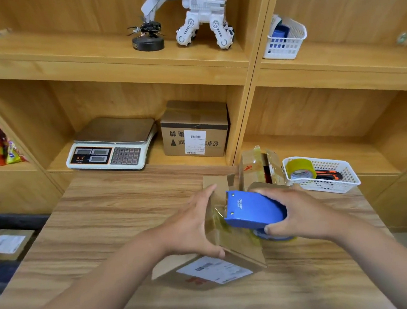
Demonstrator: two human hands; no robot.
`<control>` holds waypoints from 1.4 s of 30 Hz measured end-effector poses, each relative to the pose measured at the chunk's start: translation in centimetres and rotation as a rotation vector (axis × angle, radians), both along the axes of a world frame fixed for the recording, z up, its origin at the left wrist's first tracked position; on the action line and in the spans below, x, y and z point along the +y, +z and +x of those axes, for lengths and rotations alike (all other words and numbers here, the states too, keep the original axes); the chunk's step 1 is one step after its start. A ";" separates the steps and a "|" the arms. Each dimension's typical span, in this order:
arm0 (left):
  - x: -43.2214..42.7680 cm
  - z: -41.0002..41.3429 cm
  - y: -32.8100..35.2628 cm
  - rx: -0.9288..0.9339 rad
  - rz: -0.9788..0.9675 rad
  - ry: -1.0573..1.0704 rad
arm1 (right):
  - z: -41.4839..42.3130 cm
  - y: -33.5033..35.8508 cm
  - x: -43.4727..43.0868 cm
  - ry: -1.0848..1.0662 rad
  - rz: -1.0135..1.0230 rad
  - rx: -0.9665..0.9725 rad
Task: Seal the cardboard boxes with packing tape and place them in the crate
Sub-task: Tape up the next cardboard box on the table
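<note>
A cardboard box [239, 246] with a white shipping label on its near side stands on the wooden table [105, 223]. My left hand [191, 226] presses flat against the box's left side, fingers straight. My right hand [302, 212] grips a blue tape dispenser [253, 209] that lies on top of the box, with clear tape running over the box's top. A second box [259, 169] with open, taped flaps stands just behind. A dark crate [8, 223] shows at the left edge, with a labelled box [7, 244] in it.
A white basket [333, 183] with a tape roll [300, 170] and an orange cutter sits right of the boxes. On the shelf behind stand a weighing scale [111, 144] and a sealed carton [194, 129]. Above are a white robot toy [199, 15] and another basket [286, 39].
</note>
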State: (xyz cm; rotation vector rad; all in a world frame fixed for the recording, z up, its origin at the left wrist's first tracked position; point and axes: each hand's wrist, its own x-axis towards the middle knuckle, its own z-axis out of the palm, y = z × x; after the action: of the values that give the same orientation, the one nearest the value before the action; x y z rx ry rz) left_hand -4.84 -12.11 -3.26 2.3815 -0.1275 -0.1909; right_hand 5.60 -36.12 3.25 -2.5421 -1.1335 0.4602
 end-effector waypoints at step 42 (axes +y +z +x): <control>14.9 -6.8 -4.5 0.073 0.086 -0.015 | -3.1 0.0 8.9 0.272 -0.176 -0.153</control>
State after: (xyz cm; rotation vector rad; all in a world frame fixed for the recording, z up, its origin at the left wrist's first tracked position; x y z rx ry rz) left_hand -11.67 2.77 -7.75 2.4565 -0.1046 -0.2959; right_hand 2.49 -27.21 3.29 -2.6184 -1.5710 0.4534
